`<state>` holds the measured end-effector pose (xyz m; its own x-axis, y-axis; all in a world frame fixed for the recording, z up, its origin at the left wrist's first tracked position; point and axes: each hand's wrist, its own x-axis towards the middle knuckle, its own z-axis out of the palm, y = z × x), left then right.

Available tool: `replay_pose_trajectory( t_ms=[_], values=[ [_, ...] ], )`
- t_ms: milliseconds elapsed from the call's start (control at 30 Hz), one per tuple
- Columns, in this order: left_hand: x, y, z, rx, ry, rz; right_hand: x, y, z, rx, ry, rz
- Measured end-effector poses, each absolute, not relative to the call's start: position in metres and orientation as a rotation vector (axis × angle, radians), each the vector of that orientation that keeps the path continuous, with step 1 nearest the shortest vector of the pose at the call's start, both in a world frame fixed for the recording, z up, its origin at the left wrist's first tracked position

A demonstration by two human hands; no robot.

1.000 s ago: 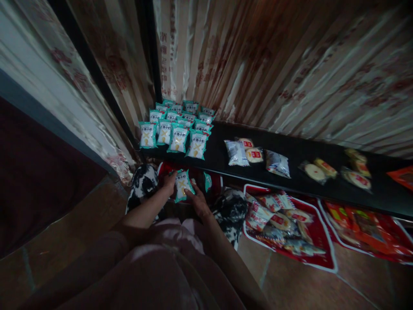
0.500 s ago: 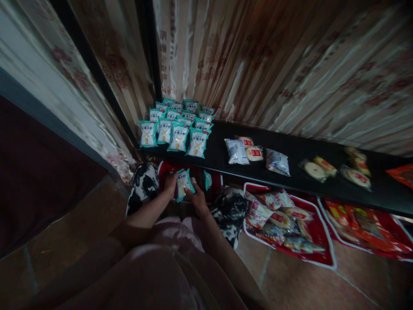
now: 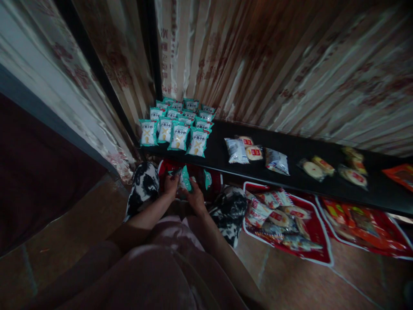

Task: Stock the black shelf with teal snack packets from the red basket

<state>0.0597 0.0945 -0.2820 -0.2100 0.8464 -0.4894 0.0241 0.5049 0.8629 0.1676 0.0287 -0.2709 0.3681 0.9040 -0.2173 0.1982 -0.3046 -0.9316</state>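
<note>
Between my two hands, over the red basket (image 3: 162,165), is a teal-and-white snack bag (image 3: 185,178), turned so that its printed front no longer shows. My left hand (image 3: 171,185) is closed at the bag's left side, with a bit of teal wrapper by its fingertips. On the other side my right hand (image 3: 195,194) grips the bag with thumb and fingers. Another teal packet (image 3: 207,179) lies in the basket to the right. Several matching snack bags (image 3: 179,135) stand in rows on the black shelf (image 3: 216,150) above.
Farther right on the shelf lie silvery bags (image 3: 237,150), clear-wrapped round snacks (image 3: 312,170) and an orange packet (image 3: 400,175). Below are a red basket with a white rim (image 3: 329,252) full of packets and another basket (image 3: 355,245) with orange packets. A patterned curtain (image 3: 258,64) hangs behind.
The snack bag in my hands has turned from face-up to edge-on, hiding its printed front. Both hands stay over the basket, and the rows on the shelf look the same.
</note>
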Motion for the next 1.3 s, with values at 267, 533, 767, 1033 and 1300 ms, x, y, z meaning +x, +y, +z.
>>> replay_pose_trajectory(
  t_ms=[267, 533, 767, 1033, 1300],
  values=[
    [0.06, 0.093, -0.276, 0.688, 1.592, 0.856, 0.161, 0.027, -0.259, -1.89, -1.239, 0.829],
    [0.062, 0.085, -0.255, 0.5, 1.396, 0.836, 0.156, 0.02, -0.253, -2.048, -1.618, 0.486],
    [0.066, 0.081, -0.257, 0.533, 1.371, 0.868, 0.15, 0.011, -0.251, -2.018, -1.739, 0.304],
    [0.071, 0.083, -0.265, 0.382, 1.29, 0.934, 0.149, 0.006, -0.252, -1.962, -1.769, 0.235],
    [0.073, 0.081, -0.266, 0.302, 1.271, 0.958, 0.144, -0.002, -0.254, -1.922, -1.834, 0.169]
  ],
)
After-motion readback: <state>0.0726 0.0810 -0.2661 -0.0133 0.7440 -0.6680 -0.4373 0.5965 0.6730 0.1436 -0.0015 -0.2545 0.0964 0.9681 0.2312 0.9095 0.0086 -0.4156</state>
